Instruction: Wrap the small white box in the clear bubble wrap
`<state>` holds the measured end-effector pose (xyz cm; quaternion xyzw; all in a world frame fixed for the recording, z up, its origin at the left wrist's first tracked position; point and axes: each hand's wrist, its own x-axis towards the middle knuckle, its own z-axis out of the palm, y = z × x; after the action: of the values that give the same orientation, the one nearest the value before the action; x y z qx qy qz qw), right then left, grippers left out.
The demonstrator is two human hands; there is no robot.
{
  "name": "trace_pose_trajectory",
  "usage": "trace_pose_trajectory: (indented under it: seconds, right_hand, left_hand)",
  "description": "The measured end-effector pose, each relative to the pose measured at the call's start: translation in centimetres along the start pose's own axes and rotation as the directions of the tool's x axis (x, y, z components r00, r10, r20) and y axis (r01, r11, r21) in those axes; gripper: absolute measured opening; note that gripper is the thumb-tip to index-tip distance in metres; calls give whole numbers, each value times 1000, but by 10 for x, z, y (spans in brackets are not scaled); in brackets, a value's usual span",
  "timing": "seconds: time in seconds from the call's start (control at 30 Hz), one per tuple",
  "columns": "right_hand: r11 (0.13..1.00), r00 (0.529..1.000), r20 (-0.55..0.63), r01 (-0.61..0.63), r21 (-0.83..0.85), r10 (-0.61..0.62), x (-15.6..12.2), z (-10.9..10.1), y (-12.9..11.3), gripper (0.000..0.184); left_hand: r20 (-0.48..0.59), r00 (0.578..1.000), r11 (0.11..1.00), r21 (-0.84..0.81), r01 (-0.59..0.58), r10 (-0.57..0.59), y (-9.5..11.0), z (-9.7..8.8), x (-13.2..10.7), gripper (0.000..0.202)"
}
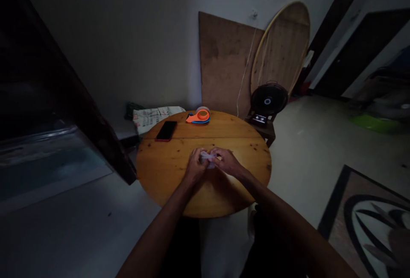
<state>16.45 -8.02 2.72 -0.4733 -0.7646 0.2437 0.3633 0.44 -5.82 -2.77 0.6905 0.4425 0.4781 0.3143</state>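
Observation:
Over the middle of the round wooden table (166,171), both my hands are closed on a small, whitish, see-through piece that looks like crumpled thin plastic (209,157). My left hand (196,165) grips its left side with curled fingers. On the other side, my right hand (226,161) pinches the plastic between thumb and fingers. Whether anything lies inside the plastic cannot be made out. Farther back on the table stands an orange and blue tape dispenser (199,116) with a roll in it. A dark-screened phone (166,130) with a red edge lies at the left.
Behind the table, a brown board (224,60) and a round wooden tabletop (283,43) lean on the wall. A black fan (269,99) stands on a small wooden stool (267,132) at the right. A printed white sack (156,115) lies beyond the table's left edge.

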Motion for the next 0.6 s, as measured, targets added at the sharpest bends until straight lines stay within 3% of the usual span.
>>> trace_pose_trajectory:
  seconds: [0.17, 0.37, 0.6]
  right_hand:
    - [984, 999, 19, -33, -176, 37, -1, -1, -7, 17]
    - [970, 998, 46, -32, -241, 44, -1, -2, -15, 14]
    - [969, 998, -11, 61, -238, -65, -19, 11, -5, 18]
  left_hand:
    - [28, 999, 1000, 16, -25, 24, 1, -2, 1, 22]
    - [49, 999, 995, 101, -3, -2, 10, -7, 1, 12]
    - [187, 974, 974, 156, -161, 131, 7, -28, -9, 22]
